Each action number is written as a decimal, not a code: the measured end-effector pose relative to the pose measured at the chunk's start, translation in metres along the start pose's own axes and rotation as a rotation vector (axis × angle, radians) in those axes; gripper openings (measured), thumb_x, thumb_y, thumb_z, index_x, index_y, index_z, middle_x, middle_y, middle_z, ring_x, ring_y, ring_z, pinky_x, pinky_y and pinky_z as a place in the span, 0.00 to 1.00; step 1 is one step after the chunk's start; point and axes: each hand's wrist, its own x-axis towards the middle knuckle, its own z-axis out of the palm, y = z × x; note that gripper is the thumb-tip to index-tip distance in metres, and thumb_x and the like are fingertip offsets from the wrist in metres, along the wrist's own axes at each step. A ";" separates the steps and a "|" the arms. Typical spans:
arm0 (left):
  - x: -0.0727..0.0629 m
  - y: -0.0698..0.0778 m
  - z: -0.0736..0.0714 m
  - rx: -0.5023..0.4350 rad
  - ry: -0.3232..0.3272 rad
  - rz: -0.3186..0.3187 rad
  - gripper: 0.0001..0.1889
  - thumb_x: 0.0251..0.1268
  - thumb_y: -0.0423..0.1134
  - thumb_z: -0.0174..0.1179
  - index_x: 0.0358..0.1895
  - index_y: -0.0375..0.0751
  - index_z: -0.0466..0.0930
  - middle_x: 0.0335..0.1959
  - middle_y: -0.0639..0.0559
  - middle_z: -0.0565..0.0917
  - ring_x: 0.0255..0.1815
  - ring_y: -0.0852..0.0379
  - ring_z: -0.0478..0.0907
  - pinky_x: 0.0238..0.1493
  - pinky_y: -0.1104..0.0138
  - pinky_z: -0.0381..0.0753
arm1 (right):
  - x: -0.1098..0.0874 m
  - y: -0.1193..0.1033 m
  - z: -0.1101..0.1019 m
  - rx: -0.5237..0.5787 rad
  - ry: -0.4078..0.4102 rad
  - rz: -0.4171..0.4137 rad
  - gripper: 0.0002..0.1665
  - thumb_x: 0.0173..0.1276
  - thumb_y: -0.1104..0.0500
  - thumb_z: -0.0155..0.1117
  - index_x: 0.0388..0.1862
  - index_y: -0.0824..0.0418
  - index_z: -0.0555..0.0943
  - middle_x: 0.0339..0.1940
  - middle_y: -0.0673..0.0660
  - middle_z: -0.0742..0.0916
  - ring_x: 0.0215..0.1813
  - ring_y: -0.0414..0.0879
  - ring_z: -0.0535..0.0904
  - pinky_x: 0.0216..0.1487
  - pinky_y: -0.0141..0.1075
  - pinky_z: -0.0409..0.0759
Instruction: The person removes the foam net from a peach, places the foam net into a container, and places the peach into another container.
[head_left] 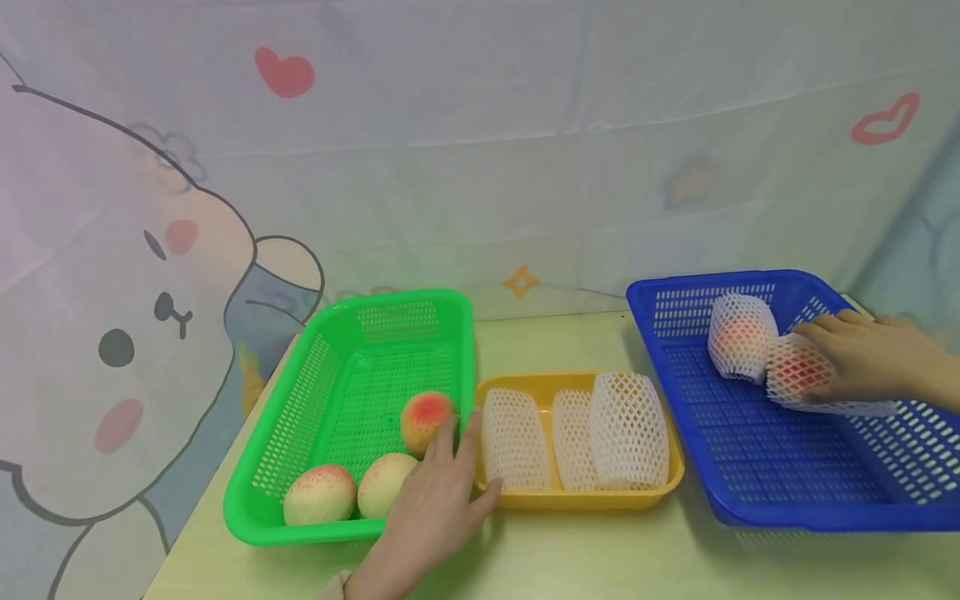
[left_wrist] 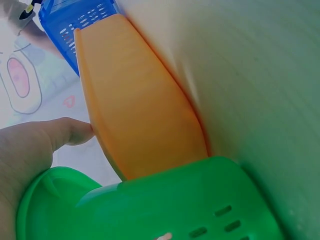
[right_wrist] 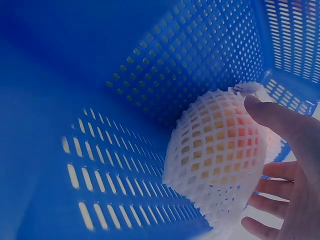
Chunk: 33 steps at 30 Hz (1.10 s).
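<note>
Right of yellow tray (head_left: 555, 500): right hand (head_left: 870, 358) straddles netted peach (head_left: 798, 372), grip unclear; probably light, cushioned, best cupped round middle. At tray's left edge: left hand (head_left: 433, 500), fingers spread, empty.

The blue basket (head_left: 817, 517) looks smooth plastic, the net sleeve (right_wrist: 217, 145) matt foam
</note>
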 end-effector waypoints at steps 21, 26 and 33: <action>0.001 0.000 0.000 0.020 0.011 0.006 0.39 0.61 0.50 0.61 0.73 0.40 0.57 0.66 0.34 0.67 0.58 0.42 0.75 0.40 0.56 0.83 | 0.011 0.008 0.018 0.087 -0.058 0.020 0.62 0.33 0.37 0.78 0.58 0.77 0.68 0.51 0.76 0.79 0.53 0.74 0.74 0.46 0.69 0.72; 0.001 0.000 0.000 0.020 0.008 0.005 0.39 0.61 0.50 0.61 0.73 0.40 0.57 0.65 0.34 0.68 0.57 0.43 0.75 0.40 0.56 0.83 | 0.011 0.008 0.023 0.080 -0.092 0.021 0.63 0.34 0.35 0.78 0.60 0.76 0.67 0.55 0.78 0.77 0.56 0.77 0.71 0.49 0.70 0.69; 0.001 0.001 0.000 0.005 -0.001 -0.002 0.40 0.61 0.50 0.61 0.73 0.40 0.56 0.66 0.34 0.67 0.59 0.42 0.74 0.41 0.55 0.83 | 0.011 0.008 0.024 0.056 -0.102 0.020 0.65 0.32 0.33 0.78 0.60 0.76 0.68 0.55 0.77 0.77 0.56 0.76 0.71 0.49 0.69 0.69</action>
